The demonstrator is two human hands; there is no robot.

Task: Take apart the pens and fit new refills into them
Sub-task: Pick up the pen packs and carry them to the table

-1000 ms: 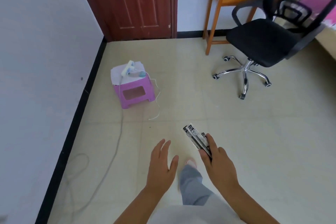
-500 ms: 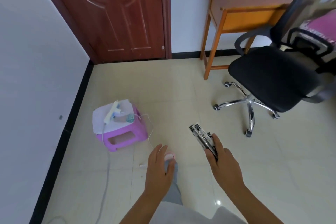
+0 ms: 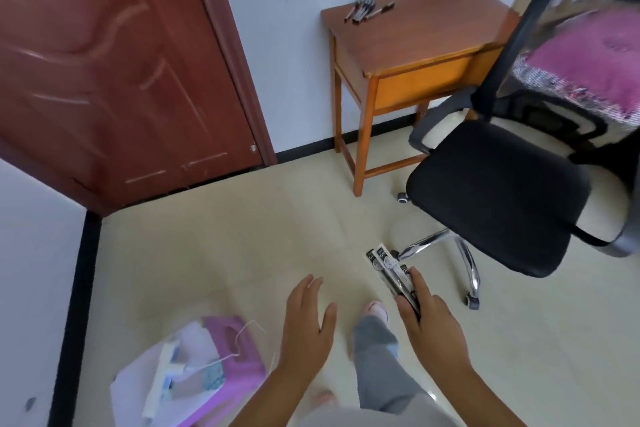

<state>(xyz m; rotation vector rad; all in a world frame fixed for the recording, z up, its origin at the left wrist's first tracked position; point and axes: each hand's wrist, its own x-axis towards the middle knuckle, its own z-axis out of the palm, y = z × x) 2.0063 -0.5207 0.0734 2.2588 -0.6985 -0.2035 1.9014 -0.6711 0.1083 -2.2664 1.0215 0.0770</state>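
Note:
My right hand (image 3: 427,321) grips a small bundle of refill packets (image 3: 389,269), black and white sleeves that stick out forward past my fingers. Beside it my left hand (image 3: 306,321) hangs with straight fingers and holds nothing. Several pens (image 3: 367,9) lie in a loose pile at the far left corner of a small wooden desk (image 3: 426,42) against the back wall, well ahead of both hands.
A black office chair (image 3: 498,198) on a chrome wheeled base stands right of the desk, close to my right hand. A pink plastic stool (image 3: 235,364) with a power strip and white cable sits at lower left. A dark red door (image 3: 114,80) fills the left.
The view has moved forward towards the desk; the stool has slid down to the lower left and the desk top with its pens has come into view. Both hands keep their pose.

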